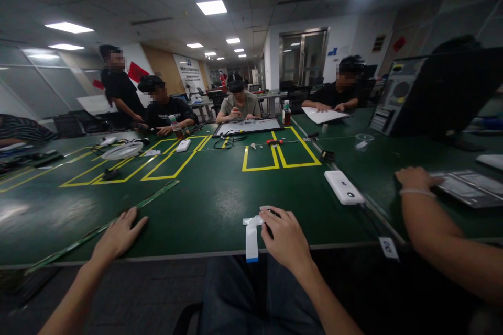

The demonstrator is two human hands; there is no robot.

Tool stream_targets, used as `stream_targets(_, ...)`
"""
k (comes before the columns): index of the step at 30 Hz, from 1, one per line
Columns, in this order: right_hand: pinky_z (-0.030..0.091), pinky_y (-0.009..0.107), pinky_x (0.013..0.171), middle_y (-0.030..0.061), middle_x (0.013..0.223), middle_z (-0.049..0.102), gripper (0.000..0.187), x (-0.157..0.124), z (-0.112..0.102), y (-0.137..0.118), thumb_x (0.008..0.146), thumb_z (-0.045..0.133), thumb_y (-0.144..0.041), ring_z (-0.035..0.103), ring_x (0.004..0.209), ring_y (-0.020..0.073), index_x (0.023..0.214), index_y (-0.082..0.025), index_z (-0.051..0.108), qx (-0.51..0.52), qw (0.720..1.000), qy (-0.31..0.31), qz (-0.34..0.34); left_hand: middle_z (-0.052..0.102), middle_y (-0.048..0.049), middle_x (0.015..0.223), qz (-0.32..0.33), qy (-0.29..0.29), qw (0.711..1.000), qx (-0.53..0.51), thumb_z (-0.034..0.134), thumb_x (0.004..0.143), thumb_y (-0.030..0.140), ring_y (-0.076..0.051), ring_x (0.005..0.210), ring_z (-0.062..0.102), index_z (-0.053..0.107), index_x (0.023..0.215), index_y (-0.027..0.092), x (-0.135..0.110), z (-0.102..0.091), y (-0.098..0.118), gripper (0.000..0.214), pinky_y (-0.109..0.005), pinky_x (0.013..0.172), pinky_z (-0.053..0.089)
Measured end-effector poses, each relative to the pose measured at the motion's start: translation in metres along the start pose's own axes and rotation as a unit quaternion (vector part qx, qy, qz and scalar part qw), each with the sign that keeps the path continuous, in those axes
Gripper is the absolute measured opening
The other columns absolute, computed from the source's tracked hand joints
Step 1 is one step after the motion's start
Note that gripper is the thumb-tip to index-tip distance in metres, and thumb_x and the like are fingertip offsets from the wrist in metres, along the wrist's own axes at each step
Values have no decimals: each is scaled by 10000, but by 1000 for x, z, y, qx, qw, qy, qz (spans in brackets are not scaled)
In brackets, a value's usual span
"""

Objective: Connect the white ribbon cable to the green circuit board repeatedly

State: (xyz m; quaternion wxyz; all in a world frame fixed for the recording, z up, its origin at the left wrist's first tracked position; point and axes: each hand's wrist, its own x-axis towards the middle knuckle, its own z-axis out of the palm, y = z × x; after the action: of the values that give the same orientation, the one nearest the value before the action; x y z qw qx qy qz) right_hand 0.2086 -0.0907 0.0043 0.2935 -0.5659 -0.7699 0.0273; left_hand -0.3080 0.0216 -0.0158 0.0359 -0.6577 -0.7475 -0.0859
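Observation:
Low at the table's near edge lies a white flat ribbon cable (252, 241) with a blue end. It is bent, and its tip hangs over the edge. My right hand (286, 238) is curled over the cable's upper end, fingertips pressing on it; the exact grip is partly hidden. My left hand (120, 234) rests palm down with fingers spread, on or against a long thin green strip (157, 193). That strip runs diagonally from the table's front edge toward the middle.
On the right, a white power bank (343, 187) trails a cable, and another person's hand (416, 178) touches a flat metallic panel (471, 188). A computer tower (436, 97) stands behind. A red screwdriver (274, 142) and a fan grille (122, 151) lie farther off. Several people sit opposite.

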Motion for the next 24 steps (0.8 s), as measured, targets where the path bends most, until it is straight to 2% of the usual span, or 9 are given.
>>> stream_targets(2,392,394,1092,17,1416,661,377,0,0,0,1016,483,-222,533,1338,228,1337,-268,675,2,1000,0,1,453,-255,1585,31,-41,999,-14,277,921,589,-388,1526,354,460,1517,-34,2,7,26,881,-521,1215,320)
stream_targets(4,391,394,1094,16,1416,661,375,-1,0,1,1015,486,-220,532,1337,227,1333,-269,678,5,1000,2,2,415,-235,1617,71,-44,996,-30,273,935,605,-367,1552,310,426,1545,-29,3,13,54,894,-509,1248,282)
stream_targets(7,394,396,1089,18,1412,664,379,-1,0,1,1012,496,-220,532,1337,226,1344,-266,673,11,1000,4,-1,427,-194,1619,146,-23,987,-62,316,973,613,-338,1556,314,432,1562,23,1,18,99,841,-508,1263,284)
stream_targets(10,400,399,1081,26,1405,669,379,-1,2,2,1009,507,-219,536,1334,225,1350,-257,670,13,1000,9,-7,389,-140,1650,223,-26,970,-95,338,1011,622,-311,1564,301,411,1591,96,-8,17,147,786,-508,1276,275)
stream_targets(16,412,407,1080,36,1389,679,375,-1,4,2,1008,514,-220,547,1328,229,1344,-261,676,1,1000,20,-10,374,-53,1663,358,-32,923,-138,416,1050,555,-299,1592,220,408,1605,231,-43,9,234,642,-538,1297,221)
stream_targets(20,406,409,1084,35,1373,689,366,-1,5,3,1008,505,-204,550,1327,226,1319,-259,690,-1,1000,25,-13,390,-28,1655,379,-45,909,-169,409,1069,519,-276,1569,298,419,1599,276,-67,0,269,583,-497,1285,281)
stream_targets(24,406,402,1081,32,1369,691,351,-1,5,3,1009,505,-212,554,1316,225,1301,-259,696,-3,1000,28,-9,478,-24,1605,384,-39,906,-172,366,1092,472,-261,1549,347,471,1570,244,-80,-7,285,540,-469,1269,322)
